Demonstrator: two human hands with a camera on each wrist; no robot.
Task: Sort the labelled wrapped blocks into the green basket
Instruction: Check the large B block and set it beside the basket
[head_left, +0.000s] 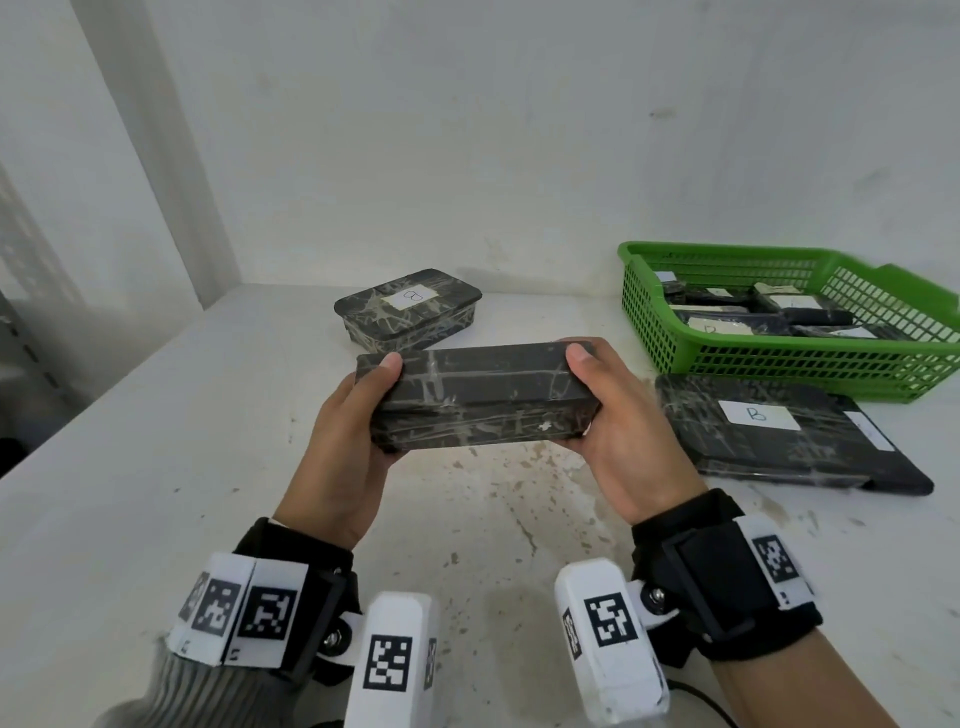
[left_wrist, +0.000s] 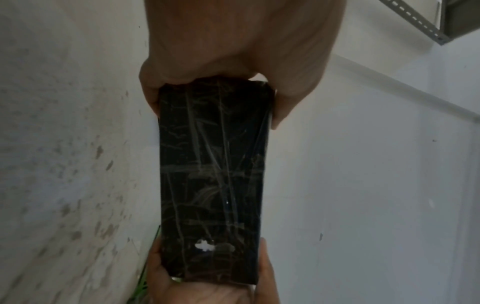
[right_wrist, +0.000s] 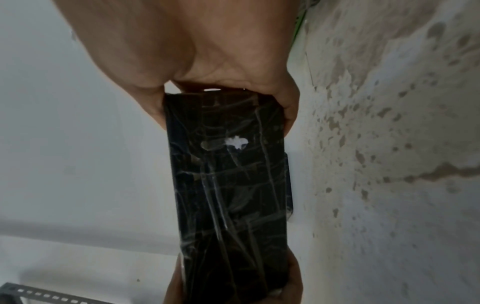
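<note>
Both hands, left hand (head_left: 347, 441) and right hand (head_left: 618, 436), grip the ends of a wrapped block (head_left: 475, 397) above the stained white table (head_left: 156, 467). Only the head view shows the green basket (head_left: 779, 364) of blocks at right; the wrist views show a white tear in the wrap.

Both hands bare. Left wrist (head_left: 291, 587): black strap, white blocks with black square-pattern markers, silver screw at bracket, white camera housing (head_left: 389, 660) with same marker. Grey ribbed sleeve (head_left: 208, 691) behind it. Right wrist (head_left: 722, 577): black strap with buckle, white marker blocks, white housing (head_left: 608, 639), thin black cable below.
</note>
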